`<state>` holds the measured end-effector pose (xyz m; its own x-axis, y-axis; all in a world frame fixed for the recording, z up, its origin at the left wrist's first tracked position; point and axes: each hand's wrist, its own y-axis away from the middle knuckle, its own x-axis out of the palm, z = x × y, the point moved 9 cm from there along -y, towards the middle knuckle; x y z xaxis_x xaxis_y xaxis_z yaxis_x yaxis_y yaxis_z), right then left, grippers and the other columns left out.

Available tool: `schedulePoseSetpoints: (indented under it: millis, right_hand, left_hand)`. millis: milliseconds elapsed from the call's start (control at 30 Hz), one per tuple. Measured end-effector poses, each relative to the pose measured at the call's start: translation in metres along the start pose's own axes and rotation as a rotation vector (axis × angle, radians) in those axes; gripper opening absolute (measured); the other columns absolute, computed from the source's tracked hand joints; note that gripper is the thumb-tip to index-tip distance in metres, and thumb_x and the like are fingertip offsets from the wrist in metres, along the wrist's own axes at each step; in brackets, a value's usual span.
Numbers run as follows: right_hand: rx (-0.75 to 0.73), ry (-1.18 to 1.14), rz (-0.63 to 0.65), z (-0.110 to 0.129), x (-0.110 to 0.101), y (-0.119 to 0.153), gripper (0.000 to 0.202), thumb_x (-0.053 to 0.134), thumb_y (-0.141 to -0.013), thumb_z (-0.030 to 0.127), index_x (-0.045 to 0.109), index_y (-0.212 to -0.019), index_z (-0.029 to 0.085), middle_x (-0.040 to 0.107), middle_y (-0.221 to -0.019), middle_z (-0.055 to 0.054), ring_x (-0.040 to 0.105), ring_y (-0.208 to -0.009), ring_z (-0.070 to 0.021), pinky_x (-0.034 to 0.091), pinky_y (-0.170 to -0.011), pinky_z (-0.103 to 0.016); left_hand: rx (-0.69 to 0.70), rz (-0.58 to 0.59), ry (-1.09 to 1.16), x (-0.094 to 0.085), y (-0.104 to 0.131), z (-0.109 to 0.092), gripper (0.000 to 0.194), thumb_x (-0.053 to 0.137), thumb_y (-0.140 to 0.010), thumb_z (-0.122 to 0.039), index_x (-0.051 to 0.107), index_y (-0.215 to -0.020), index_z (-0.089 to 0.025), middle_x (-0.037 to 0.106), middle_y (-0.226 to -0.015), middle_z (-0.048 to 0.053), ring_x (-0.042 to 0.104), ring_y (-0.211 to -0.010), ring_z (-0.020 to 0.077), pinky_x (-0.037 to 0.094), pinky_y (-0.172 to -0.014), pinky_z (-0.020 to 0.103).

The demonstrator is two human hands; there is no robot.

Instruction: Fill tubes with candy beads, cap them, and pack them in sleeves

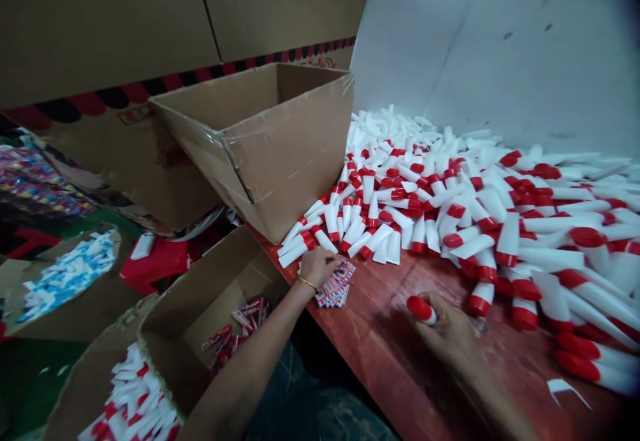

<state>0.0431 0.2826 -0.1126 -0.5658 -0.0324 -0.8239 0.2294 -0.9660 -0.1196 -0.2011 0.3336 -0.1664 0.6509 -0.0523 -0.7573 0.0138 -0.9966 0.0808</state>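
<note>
My left hand (pixel 320 269), with a bangle at the wrist, has its fingers pressed together at the upper edge of a fanned stack of small colourful printed labels (pixel 334 291) on the red table. Whether it grips one label or several is hidden. In my right hand (pixel 447 326) is a white squeeze tube with a red cap (pixel 421 309), its cap end pointing left. The fingers wrap round the tube body and hide most of it. Just beyond both hands spreads a big heap of similar red-capped white tubes (pixel 430 201).
An open cardboard box (pixel 295 154) stands at the table's far left edge. Below, another carton (pixel 200 294) holds wrapped red tubes (pixel 240 327); white-and-red tubes (pixel 137 401) fill a box beside it. A carton of blue-and-white pieces (pixel 75 274) is further left. A pale wall (pixel 500 47) rises behind.
</note>
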Motion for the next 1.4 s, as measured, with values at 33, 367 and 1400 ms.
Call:
schedulePoseSetpoints:
  millis: [33, 367, 1400]
  right_hand:
    - [0.04, -0.045, -0.01, 0.002, 0.003, -0.006, 0.025, 0.051, -0.074, 0.043, 0.051, -0.066, 0.02, 0.052, -0.054, 0.003, 0.048, -0.048, -0.0129, 0.035, -0.046, -0.022]
    - [0.276, -0.704, 0.038, 0.04, 0.073, -0.065, 0.029, 0.065, -0.063, 0.042, 0.063, -0.07, 0.014, 0.059, -0.06, -0.001, 0.051, -0.056, -0.0151, 0.041, -0.054, -0.026]
    - [0.095, 0.061, 0.288, 0.07, 0.114, -0.093, 0.018, 0.054, -0.071, 0.023, 0.063, -0.086, 0.016, 0.066, -0.078, -0.01, 0.061, -0.076, -0.0252, 0.04, -0.062, -0.029]
  left_hand:
    - [0.01, -0.01, 0.02, -0.002, 0.003, -0.003, 0.016, 0.057, -0.077, -0.029, 0.071, -0.082, -0.023, 0.071, -0.085, 0.0, 0.06, -0.078, 0.0136, 0.041, -0.069, 0.024]
    - [0.168, -0.258, 0.001, -0.039, 0.036, -0.059, 0.013, 0.057, -0.077, -0.028, 0.069, -0.081, -0.023, 0.069, -0.081, 0.002, 0.057, -0.081, 0.0176, 0.036, -0.082, 0.033]
    - [-0.3, -0.244, 0.657, -0.017, 0.069, 0.033, 0.029, 0.052, -0.073, -0.043, 0.06, -0.073, -0.015, 0.059, -0.062, 0.0, 0.053, -0.057, 0.0111, 0.041, -0.054, 0.021]
